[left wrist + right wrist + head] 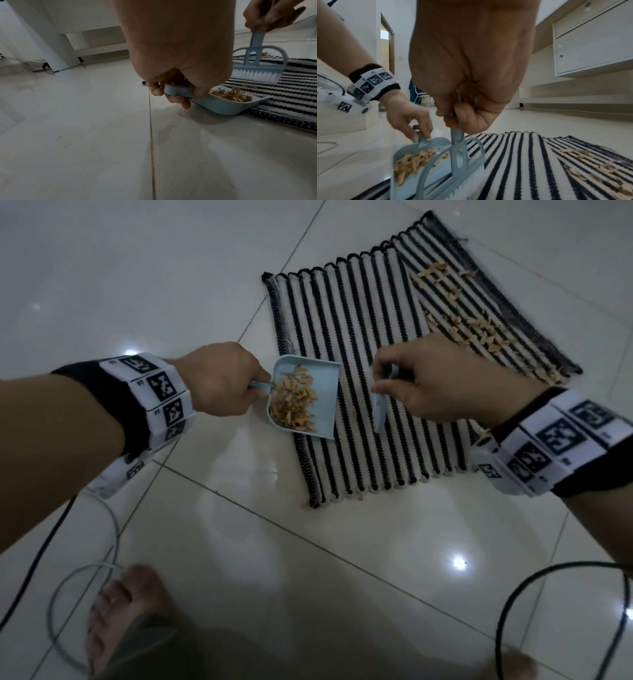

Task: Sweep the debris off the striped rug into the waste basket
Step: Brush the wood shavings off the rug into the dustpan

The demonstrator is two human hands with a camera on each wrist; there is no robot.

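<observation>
A black-and-white striped rug (370,378) lies on the tiled floor. My left hand (222,383) grips the handle of a light blue dustpan (322,392) whose front lip rests on the rug's left edge; tan debris (293,402) fills it. My right hand (424,381) grips the handle of a small blue brush (379,414), held just right of the pan over the rug. In the left wrist view the brush (257,67) has white bristles above the stripes. More tan debris (472,326) lies scattered on the rug's far right part. The waste basket is not in view.
Glossy white floor tiles (171,285) surround the rug. Cables (85,542) loop on the floor at left and at bottom right, near my bare feet (120,611). White furniture legs (56,47) and a wall cabinet (590,47) stand beyond.
</observation>
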